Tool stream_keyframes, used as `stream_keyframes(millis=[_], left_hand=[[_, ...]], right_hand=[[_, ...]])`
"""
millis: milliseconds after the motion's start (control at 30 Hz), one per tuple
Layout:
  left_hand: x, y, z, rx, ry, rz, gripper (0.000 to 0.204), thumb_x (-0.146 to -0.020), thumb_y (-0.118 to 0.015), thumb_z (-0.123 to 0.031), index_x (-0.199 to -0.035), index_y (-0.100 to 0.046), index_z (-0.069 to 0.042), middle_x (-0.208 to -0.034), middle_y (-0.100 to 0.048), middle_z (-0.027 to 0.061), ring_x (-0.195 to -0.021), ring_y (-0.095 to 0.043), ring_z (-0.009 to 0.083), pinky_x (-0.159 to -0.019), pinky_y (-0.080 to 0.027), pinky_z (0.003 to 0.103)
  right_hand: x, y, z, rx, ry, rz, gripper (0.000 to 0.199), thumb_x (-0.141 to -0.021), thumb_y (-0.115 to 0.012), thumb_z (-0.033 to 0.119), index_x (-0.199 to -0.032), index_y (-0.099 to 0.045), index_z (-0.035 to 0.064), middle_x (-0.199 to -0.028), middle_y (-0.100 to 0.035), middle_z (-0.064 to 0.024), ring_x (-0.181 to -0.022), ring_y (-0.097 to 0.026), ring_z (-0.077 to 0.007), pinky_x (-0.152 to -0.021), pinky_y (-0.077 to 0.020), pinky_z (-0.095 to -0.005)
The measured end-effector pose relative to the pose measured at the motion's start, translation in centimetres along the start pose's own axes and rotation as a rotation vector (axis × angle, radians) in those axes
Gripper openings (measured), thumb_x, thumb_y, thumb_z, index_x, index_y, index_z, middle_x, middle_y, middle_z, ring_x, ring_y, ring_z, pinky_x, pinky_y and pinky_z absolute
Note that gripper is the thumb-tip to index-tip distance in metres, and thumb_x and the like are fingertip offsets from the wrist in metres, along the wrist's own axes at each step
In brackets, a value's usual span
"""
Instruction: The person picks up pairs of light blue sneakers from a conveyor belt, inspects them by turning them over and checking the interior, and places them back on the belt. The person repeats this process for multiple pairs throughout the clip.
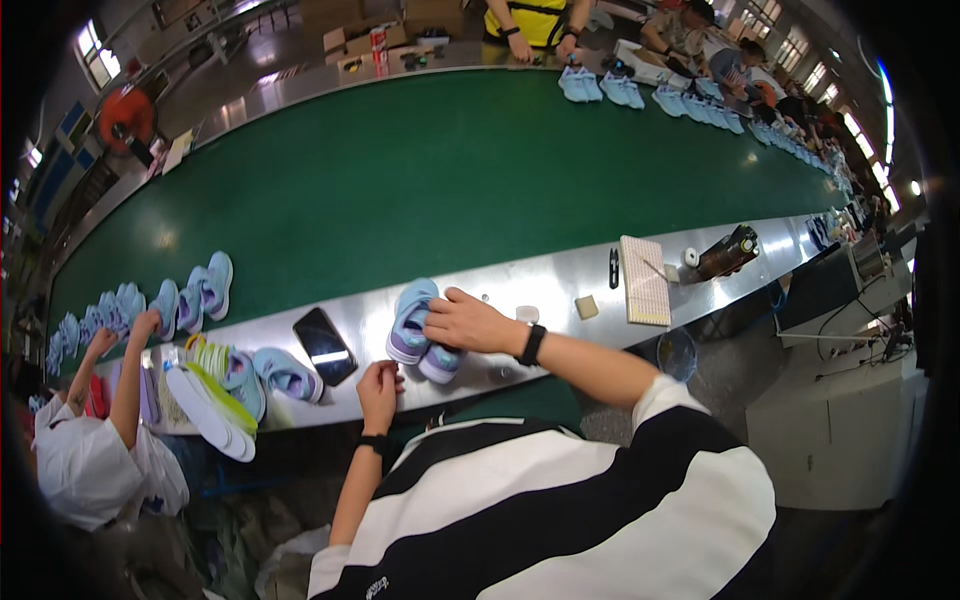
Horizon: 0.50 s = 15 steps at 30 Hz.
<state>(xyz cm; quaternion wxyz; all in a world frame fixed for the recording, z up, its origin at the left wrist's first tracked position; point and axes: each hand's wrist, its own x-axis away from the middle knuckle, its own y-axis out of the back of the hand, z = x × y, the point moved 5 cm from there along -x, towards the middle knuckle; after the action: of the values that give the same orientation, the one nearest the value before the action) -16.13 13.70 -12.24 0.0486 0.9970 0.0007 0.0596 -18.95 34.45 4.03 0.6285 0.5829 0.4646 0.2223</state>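
A pair of light-blue sneakers with purple heels stands on the steel ledge in front of me. My right hand (468,322) reaches over the pair, its fingers curled onto the left sneaker (408,322). The right sneaker (440,362) is partly covered by that hand. Close to the heels, my left hand (379,388) hangs at the ledge's near edge with bent, closed fingers; whatever they hold, if anything, is hidden. Left of the pair lies a black phone (325,346), and past it a single light-blue sneaker (288,374).
Beyond the ledge stretches a green conveyor belt (400,170), with sneakers lined up at left and far right. White-and-yellow insoles (212,410) overhang the ledge. Rightward lie a notepad (645,280), small snips (614,268) and a dark bottle (728,252). Co-workers stand at left and across.
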Motion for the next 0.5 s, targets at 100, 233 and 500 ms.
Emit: stream_keyframes(millis=[100,233,500], left_hand=[[0.1,-0.1,0.1,0.015,-0.032,0.007,0.017,-0.097,-0.051,-0.005,-0.099,-0.065,0.004,-0.086,-0.067,0.0101,-0.068,-0.066,0.0145,-0.057,-0.055,0.025],[0.0,-0.2,0.5,-0.047,-0.109,-0.032,0.013,-0.094,-0.056,-0.005,-0.091,-0.065,0.004,-0.076,-0.065,0.0087,-0.058,-0.063,0.0122,-0.052,-0.049,0.024],[-0.2,-0.3,0.9,-0.070,-0.124,-0.042,0.009,-0.092,-0.060,-0.004,-0.091,-0.065,0.003,-0.074,-0.063,0.0072,-0.056,-0.060,0.0114,-0.051,-0.048,0.024]], right_hand=[[2.4,4.8,-0.1,-0.185,-0.274,-0.213,0.030,-0.067,-0.077,0.024,-0.087,-0.059,0.0103,-0.086,-0.058,-0.0032,-0.090,-0.056,-0.0205,-0.081,-0.0403,-0.0350],[5.2,8.5,-2.7,-0.222,-0.650,-0.385,0.021,-0.065,-0.076,0.021,-0.078,-0.064,0.0091,-0.072,-0.062,-0.0042,-0.068,-0.059,-0.0229,-0.070,-0.0399,-0.0351],[1.3,17.9,-33.0,0.206,-1.305,-0.440,0.043,-0.074,-0.074,0.049,-0.080,-0.073,0.0060,-0.091,-0.072,-0.0162,-0.088,-0.069,-0.0341,-0.079,-0.0501,-0.0481]])
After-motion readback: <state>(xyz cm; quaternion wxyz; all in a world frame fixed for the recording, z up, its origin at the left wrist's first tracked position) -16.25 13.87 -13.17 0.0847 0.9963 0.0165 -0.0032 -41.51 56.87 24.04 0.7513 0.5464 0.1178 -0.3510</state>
